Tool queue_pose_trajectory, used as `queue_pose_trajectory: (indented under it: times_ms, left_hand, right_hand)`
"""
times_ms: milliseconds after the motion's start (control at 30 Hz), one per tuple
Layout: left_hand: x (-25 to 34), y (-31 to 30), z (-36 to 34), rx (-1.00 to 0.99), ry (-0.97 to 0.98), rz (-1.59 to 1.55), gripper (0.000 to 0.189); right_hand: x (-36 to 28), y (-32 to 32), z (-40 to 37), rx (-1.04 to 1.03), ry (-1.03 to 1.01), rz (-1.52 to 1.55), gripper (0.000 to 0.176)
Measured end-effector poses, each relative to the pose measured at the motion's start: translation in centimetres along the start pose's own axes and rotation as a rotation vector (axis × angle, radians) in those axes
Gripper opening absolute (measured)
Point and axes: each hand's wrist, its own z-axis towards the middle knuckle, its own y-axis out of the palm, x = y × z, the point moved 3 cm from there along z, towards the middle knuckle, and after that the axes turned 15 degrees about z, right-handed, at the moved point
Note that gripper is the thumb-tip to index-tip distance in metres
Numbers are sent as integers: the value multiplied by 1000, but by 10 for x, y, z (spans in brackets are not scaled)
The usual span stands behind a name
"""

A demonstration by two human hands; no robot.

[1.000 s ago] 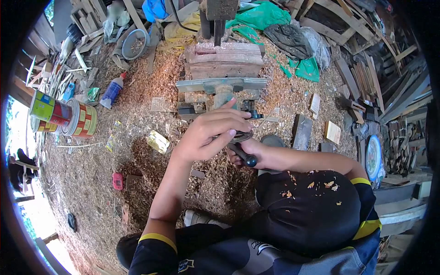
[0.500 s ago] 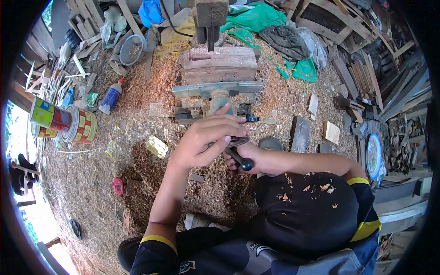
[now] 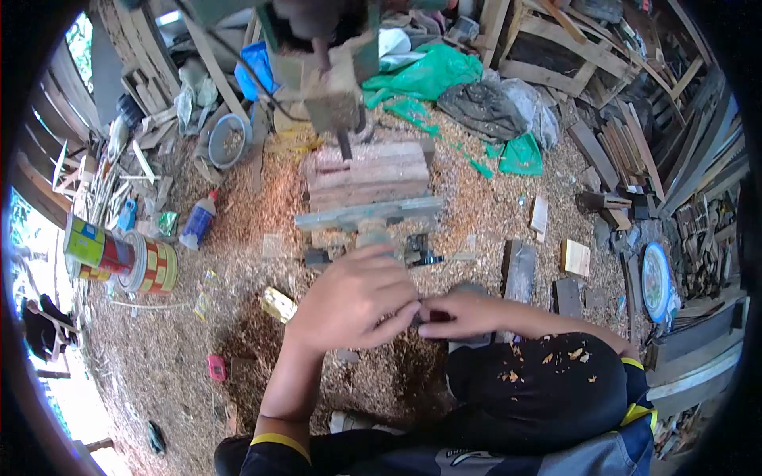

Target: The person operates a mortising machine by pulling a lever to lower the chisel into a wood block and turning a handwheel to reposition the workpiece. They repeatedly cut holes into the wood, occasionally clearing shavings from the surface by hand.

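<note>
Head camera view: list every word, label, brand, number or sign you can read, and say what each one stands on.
No text here reads with certainty.
Green and red tin: colourful label, print too blurred.
Red and yellow tin: patterned label, no legible words.
Bottle: blue label, too small.
Yellow packet: markings blurred.
Dark garment: white print, too blurred to read.

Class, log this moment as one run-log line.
left hand: on small dark object; right hand: pinching it; below: sawdust floor
</note>
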Motion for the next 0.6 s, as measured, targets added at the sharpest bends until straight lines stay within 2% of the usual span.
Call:
queue_pose_trajectory:
  times_ms: [67,133,200,267,367,400,467,533,600]
  left_hand:
    - [2,3,13,-163,87,31,16]
    - [1,6,27,-162,144,30,21]
    - [3,13,34,-336,180,49,22]
    - [6,20,34,-306,221,63,25]
    - [7,23,32,-338,151,46,23]
    - [9,22,31,-330,157,59,23]
    - [13,23,31,-316,43,132,22]
    - [21,23,33,-287,53,209,21]
    - [27,25,31,-297,-70,259,19]
  right_hand:
    - [-4,3,-3,48,-196,113,52]
    - [2,-2,-3,74,-277,192,42]
    - [11,-9,-4,177,-373,290,37]
    - [13,-29,-8,275,-470,386,32]
    - [9,-71,-17,510,-406,386,22]
    - [3,-83,-21,515,-415,374,22]
    - [-9,-112,-30,670,-481,477,21]
    - [-28,-142,-40,672,-462,506,19]
    - [-55,-175,-49,745,-614,437,19]
